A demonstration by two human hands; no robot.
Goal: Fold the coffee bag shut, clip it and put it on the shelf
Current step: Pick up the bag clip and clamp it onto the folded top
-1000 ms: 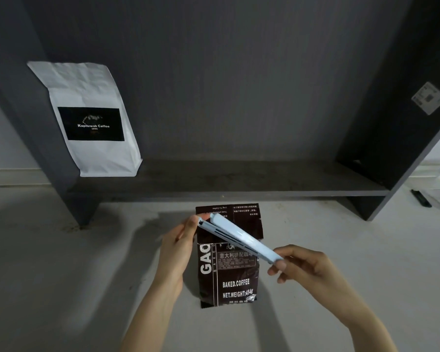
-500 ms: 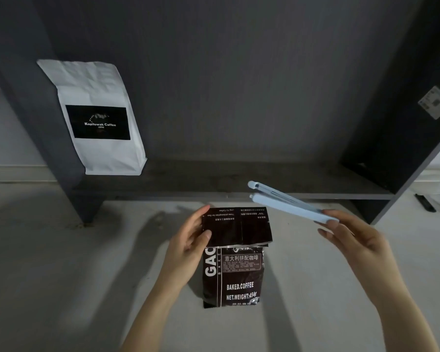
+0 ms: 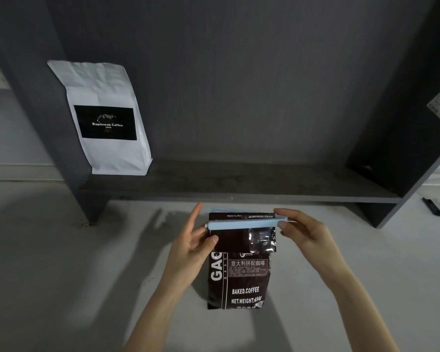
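Note:
A dark brown coffee bag (image 3: 241,280) stands upright on the pale floor, its top folded down toward me. A long light-blue clip (image 3: 241,224) lies level across the folded top, one arm in front and one behind. My left hand (image 3: 193,246) pinches the bag's folded left edge by the clip's left end, forefinger raised. My right hand (image 3: 302,231) grips the clip's right end. The dark shelf board (image 3: 239,185) runs just behind the bag.
A white coffee bag (image 3: 107,118) with a black label stands at the shelf's left end against the left upright (image 3: 48,123). The right side panel (image 3: 401,128) bounds the shelf. A small dark object (image 3: 433,207) lies on the floor at the far right.
My right hand has brought the clip from up at the right down onto the bag's folded top, turned level. My left hand has stayed on the fold.

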